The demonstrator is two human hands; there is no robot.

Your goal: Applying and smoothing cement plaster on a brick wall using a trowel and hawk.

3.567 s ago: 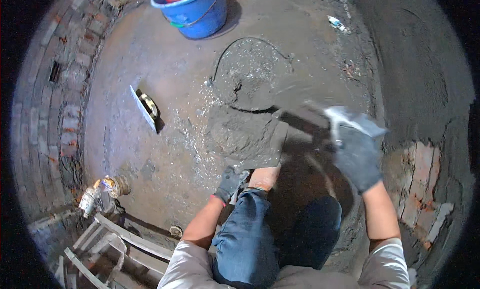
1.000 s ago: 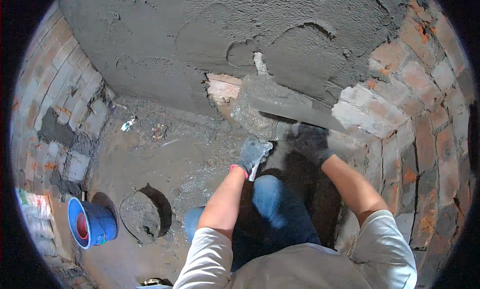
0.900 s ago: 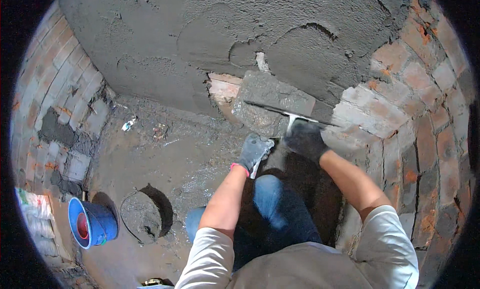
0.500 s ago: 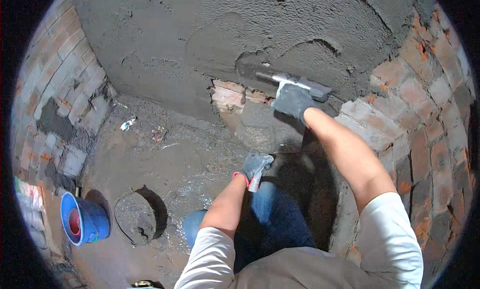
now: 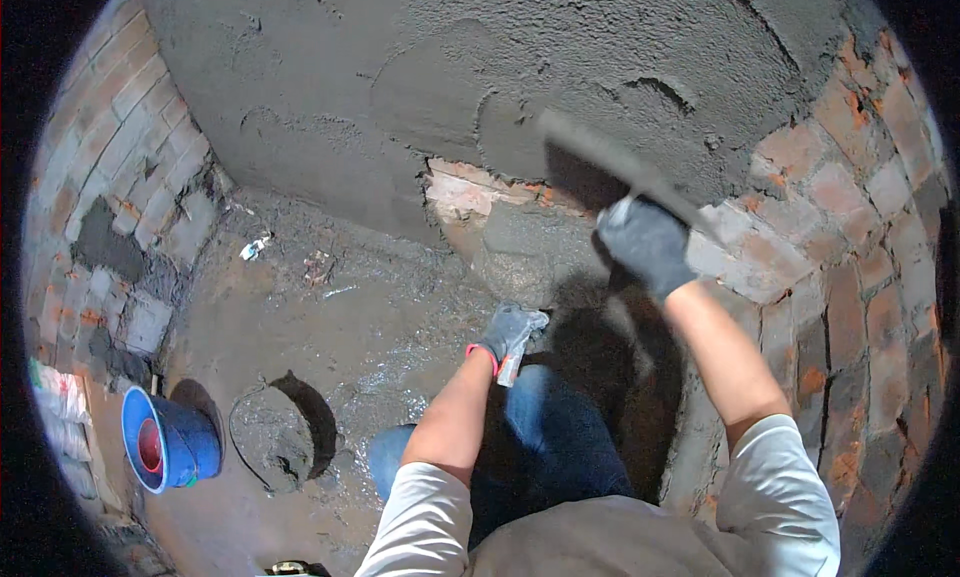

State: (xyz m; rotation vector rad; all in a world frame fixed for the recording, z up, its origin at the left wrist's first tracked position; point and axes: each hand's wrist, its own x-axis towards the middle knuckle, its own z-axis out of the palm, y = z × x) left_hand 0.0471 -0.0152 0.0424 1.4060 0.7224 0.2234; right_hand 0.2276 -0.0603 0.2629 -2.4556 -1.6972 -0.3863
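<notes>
My right hand point(image 5: 648, 245), in a dark grey glove, is closed round the handle of a long-bladed plastering trowel point(image 5: 605, 155), which is blurred by motion. Its blade stands a little off the wet grey mortar point(image 5: 440, 87) spread over the wall ahead, casting a dark shadow. Below the blade, a patch of bare brick point(image 5: 460, 187) shows at the mortar's lower edge. My left hand point(image 5: 512, 327), gloved too, lies by my knee with its fingers curled together. A pale strip with an orange mark point(image 5: 509, 367) hangs beside it; whether the fingers grip anything is hidden.
On the left floor stand a blue bucket point(image 5: 190, 445) with a red vessel inside and a round mortar-filled container point(image 5: 270, 432). Brick walls rise at the left point(image 5: 130, 107) and right point(image 5: 860, 307). A small white scrap point(image 5: 255, 247) lies on the wet, mortar-smeared floor point(image 5: 290, 327).
The trowel has come off the wall, tilting and shifting right, as my right hand moved right and nearer to me. My left hand has stayed put.
</notes>
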